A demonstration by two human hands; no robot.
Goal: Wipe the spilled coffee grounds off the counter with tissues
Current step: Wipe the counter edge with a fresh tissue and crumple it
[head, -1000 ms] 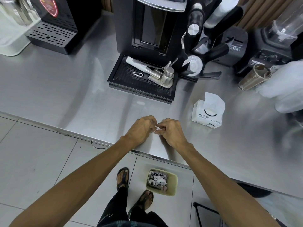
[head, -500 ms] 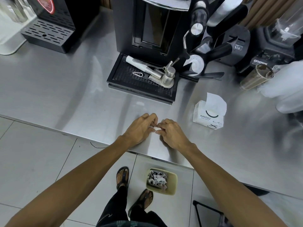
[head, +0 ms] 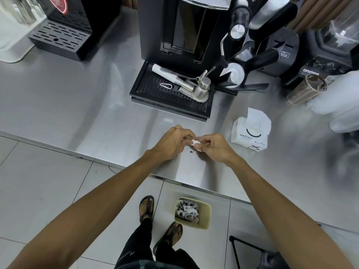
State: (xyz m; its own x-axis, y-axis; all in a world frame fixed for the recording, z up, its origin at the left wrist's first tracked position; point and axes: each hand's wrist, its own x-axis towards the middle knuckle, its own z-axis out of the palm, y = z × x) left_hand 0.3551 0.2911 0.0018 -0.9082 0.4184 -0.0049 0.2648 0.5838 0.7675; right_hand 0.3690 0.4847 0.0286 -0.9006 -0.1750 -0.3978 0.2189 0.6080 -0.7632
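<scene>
The counter [head: 77, 105] in front of me is brushed stainless steel, smooth and dully reflective, and its front edge runs above a floor of pale square tiles [head: 48, 181]. At the back stands a boxy black coffee machine [head: 184, 26]. Its drip tray [head: 155, 98] is a flat black grille of small holes with a few steel pieces lying on it. To the right a stack of ribbed clear plastic cups [head: 303, 90] lies on its side. Nearer me is a soft white tissue pack [head: 248, 136] with one sheet standing up out of its top.

A little dark speck of coffee grounds [head: 191, 151] lies on the steel near the front edge, just below the gap between my hands. On the floor under the counter edge is a small rectangular pale yellow bin [head: 204, 220], holding crumpled, stained tissues [head: 186, 209]. My sandalled feet are beside it.

Both forearms reach forward, bare, and meet over the counter. My left hand [head: 171, 144] is knuckles-up with its fingers curled inward. My right hand [head: 213, 147] mirrors it, with the thumb and fingertips drawn together. Between them I pinch a small crumpled tissue wad [head: 194, 142], white and tightly bunched, and both hands grip it from opposite sides. I cannot tell whether the wad touches the steel or sits just above it.
</scene>
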